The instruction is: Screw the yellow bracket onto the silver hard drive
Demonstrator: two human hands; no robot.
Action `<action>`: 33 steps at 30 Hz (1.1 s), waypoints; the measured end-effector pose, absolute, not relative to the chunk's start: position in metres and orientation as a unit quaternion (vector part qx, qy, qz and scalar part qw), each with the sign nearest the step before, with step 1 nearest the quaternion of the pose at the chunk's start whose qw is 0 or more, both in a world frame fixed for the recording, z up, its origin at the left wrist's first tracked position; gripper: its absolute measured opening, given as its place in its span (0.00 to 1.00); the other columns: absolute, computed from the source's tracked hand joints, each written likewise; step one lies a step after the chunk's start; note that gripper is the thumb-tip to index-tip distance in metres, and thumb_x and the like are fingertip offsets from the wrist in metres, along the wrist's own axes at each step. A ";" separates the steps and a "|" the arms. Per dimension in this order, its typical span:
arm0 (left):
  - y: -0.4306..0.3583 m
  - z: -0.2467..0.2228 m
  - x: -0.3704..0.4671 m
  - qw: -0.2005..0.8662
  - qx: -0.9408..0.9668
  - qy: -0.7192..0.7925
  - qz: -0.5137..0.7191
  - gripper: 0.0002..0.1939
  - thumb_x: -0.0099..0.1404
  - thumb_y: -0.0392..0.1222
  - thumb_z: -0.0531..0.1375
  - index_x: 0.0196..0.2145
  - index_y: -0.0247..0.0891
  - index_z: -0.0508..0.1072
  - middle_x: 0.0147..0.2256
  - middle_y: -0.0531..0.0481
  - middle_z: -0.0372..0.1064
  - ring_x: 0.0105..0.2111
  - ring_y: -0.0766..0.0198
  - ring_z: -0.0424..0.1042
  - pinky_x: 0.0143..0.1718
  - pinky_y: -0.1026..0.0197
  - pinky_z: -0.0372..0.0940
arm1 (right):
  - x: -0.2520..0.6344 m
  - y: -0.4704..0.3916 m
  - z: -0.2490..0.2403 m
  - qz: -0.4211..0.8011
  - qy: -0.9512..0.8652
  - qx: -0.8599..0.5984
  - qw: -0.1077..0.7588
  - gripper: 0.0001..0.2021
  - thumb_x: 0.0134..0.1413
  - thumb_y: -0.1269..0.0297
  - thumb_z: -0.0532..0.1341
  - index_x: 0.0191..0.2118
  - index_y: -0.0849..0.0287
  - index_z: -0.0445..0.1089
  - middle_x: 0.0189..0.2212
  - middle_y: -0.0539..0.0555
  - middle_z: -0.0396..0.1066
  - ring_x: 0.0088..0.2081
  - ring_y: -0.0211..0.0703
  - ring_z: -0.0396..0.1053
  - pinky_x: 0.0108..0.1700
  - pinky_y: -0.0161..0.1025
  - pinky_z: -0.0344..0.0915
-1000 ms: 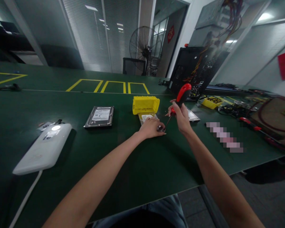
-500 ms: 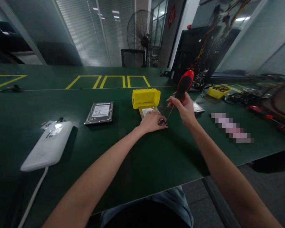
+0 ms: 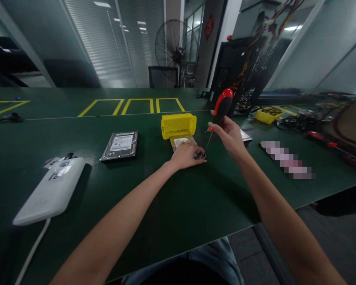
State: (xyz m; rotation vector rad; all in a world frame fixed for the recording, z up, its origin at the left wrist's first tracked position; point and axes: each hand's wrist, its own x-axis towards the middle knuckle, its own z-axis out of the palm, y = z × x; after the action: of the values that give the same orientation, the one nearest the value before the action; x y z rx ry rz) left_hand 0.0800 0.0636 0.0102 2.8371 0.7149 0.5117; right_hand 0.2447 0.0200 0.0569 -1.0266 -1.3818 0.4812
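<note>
My left hand (image 3: 185, 155) is closed over the near end of a hard drive (image 3: 179, 141), fingers curled round its metal edge. The drive's far end lies against the opening of a yellow plastic bin (image 3: 178, 122) tipped on its side. In my right hand (image 3: 231, 136) is a red-and-black screwdriver (image 3: 223, 105), held upright with a slight tilt. Its thin shaft points down to the drive's edge beside my left fingertips. The tip is too small to make out, so I cannot tell whether it touches a screw.
Left of the bin lies another hard drive (image 3: 120, 145). A white device (image 3: 52, 190) with a cable rests at the far left. Another drive (image 3: 245, 135) is partly hidden behind my right hand. A black computer case (image 3: 234, 71), small yellow bin (image 3: 267, 115) and cables (image 3: 296, 122) stand to the right.
The view has shifted slightly, so the scene sits a little further left and lower. Both hands keep their hold; the screwdriver remains at the drive's edge.
</note>
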 end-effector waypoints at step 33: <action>0.060 0.009 0.081 0.074 0.948 0.252 0.183 0.14 0.64 0.54 0.59 0.40 0.42 0.75 0.38 0.48 0.70 0.43 0.53 0.68 0.47 0.50 0.59 | 0.230 0.014 0.057 0.305 -0.570 -0.363 0.672 0.16 0.55 0.49 0.58 0.46 0.49 0.61 0.32 0.48 0.62 0.30 0.35 0.66 0.31 0.37 0.69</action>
State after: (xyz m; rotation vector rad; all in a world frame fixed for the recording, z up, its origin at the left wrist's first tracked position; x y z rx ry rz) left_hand 0.0809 0.0596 0.0086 2.8447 0.7562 0.5485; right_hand 0.2299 0.0139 0.0566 -0.8165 -1.2827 0.6870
